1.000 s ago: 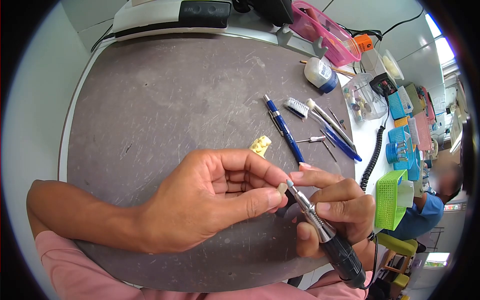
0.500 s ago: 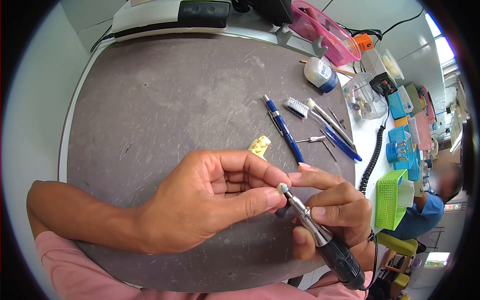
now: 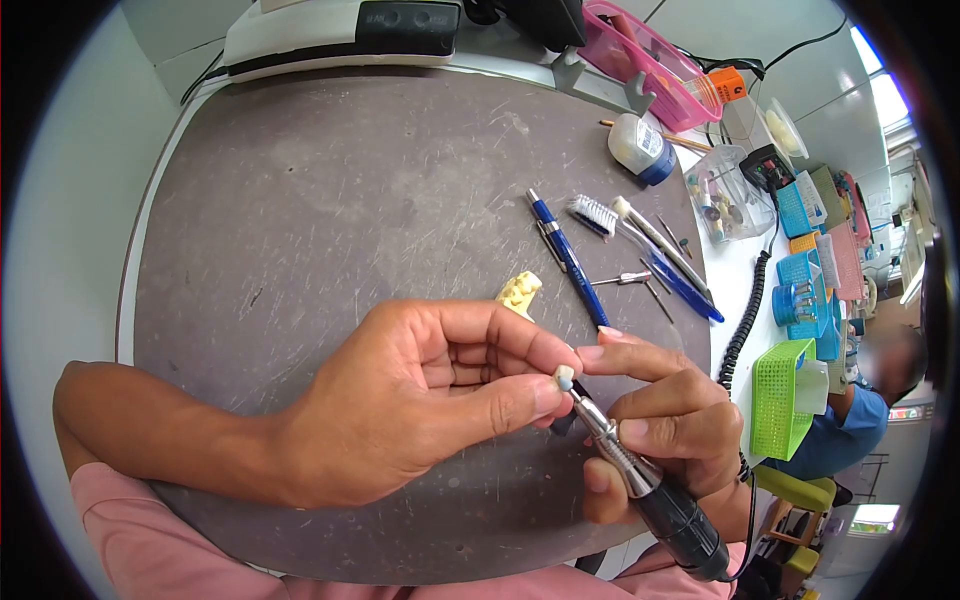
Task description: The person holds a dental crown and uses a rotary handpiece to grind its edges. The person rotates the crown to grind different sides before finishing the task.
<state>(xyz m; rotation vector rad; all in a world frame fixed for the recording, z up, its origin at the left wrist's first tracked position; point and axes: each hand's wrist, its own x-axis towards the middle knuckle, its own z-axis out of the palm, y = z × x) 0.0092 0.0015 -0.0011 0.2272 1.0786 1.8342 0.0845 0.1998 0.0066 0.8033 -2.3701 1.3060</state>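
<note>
A scratched grey-brown worktop [image 3: 330, 200] fills most of the view, set against pale walls, with a white-and-black appliance [image 3: 300, 42] along its far edge. At the far right, beyond the worktop, a person in blue [image 3: 845, 430] is partly visible. A pink basket [image 3: 672, 105] sits at the far right corner, and a green basket [image 3: 765, 400] stands nearer, along the right side, close to a coiled black cord [image 3: 745, 320].

Over the near part of the worktop, the left hand [image 3: 440, 400] pinches a small pale piece [image 3: 565, 373] between thumb and index finger, its other fingers curled behind. The right hand [image 3: 680, 410] is closed around a black-and-silver handpiece [image 3: 685, 525], which slants up toward the left hand.

Beyond the hands, a blue mechanical pencil [image 3: 565, 255] lies just left of a clear blue-handled brush [image 3: 675, 280]; a bottle with a blue cap [image 3: 635, 145] is farther back. A cream tooth model [image 3: 518, 292] rests just past the left hand's fingers. The handpiece's bluish tip [image 3: 566, 384] is at the lower side of the pale piece; whether it presses there cannot be told.
</note>
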